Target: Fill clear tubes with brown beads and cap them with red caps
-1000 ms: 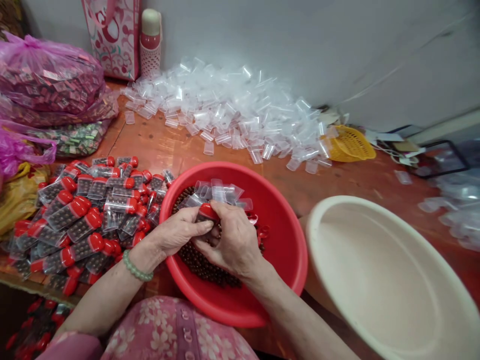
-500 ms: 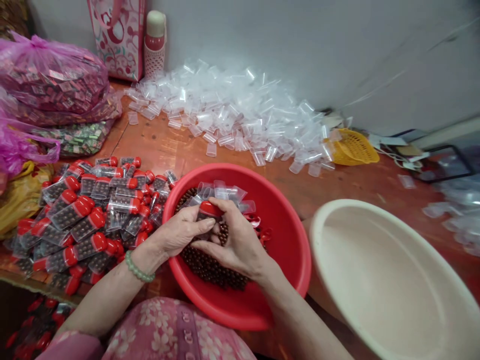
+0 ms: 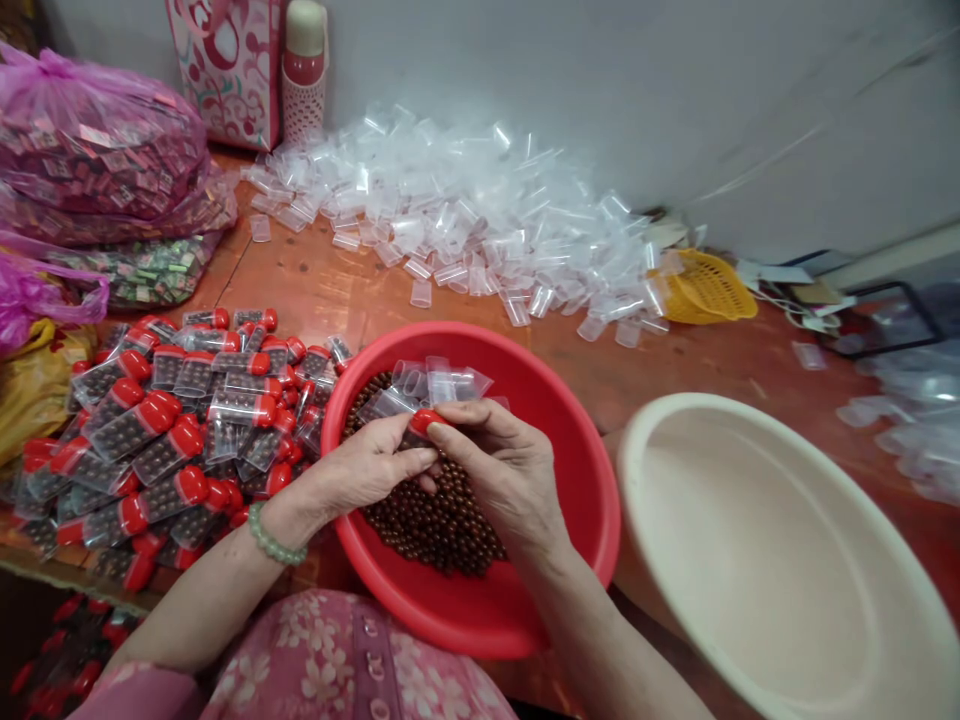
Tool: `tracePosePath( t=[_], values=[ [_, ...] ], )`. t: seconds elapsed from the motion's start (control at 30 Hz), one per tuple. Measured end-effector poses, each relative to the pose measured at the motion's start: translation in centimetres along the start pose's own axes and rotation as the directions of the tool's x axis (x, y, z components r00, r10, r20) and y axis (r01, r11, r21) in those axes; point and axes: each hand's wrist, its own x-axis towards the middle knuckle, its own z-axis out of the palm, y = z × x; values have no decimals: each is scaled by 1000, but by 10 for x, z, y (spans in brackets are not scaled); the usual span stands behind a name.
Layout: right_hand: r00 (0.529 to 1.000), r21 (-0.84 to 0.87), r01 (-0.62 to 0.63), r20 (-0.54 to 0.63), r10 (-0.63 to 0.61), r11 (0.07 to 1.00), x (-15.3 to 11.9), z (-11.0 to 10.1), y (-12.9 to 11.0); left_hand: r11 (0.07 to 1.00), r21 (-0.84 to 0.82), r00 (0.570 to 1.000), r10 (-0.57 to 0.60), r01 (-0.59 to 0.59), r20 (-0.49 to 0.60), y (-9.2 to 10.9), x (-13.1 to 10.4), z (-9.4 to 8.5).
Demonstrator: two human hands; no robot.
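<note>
Over the red basin (image 3: 570, 450), both of my hands are closed on one small clear container with a red cap (image 3: 426, 420). My left hand (image 3: 379, 462) grips its body, which the fingers mostly hide. With thumb and forefinger, my right hand (image 3: 504, 455) pinches the red cap. Brown beads (image 3: 442, 520) lie in the basin below my hands. Several empty clear tubes (image 3: 450, 382) rest on the beads at the far side of the basin.
Filled red-capped containers (image 3: 172, 440) are heaped at left. Empty clear tubes (image 3: 450, 220) spread along the wall, beside a yellow basket (image 3: 705, 288). A cream basin (image 3: 637, 480) stands right. Pink plastic bags (image 3: 97, 150), a patterned bag (image 3: 225, 80) and a flask (image 3: 304, 80) stand back left.
My right hand has turned, its fingers coming from around the container up onto the red cap. My left hand keeps its hold. The view has shifted slightly.
</note>
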Motion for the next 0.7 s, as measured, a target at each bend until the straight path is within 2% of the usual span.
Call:
tracePosePath(
  t=[0.17, 0.37, 0.53, 0.6, 0.7],
  values=[
    [990, 17, 51, -132, -49, 999, -4, 2, 7, 999, -21, 1000, 26, -26, 7, 0, 0, 0],
    [983, -28, 127, -129, -129, 992, -6, 5, 12, 998, 45, 998, 51, -49, -35, -3, 3, 0],
    [966, -76, 228, -110, -236, 971, -5, 7, 14, 984, 87, 988, 153, -153, 0, -3, 5, 0],
    [961, -114, 260, -65, -268, 959, -4, 5, 15, 988, 91, 992, 126, -125, -7, -3, 5, 0],
    [957, -189, 286, 4, -291, 939, -2, 0, 15, 997, 71, 999, 19, -16, -37, -3, 4, -2]
  ],
)
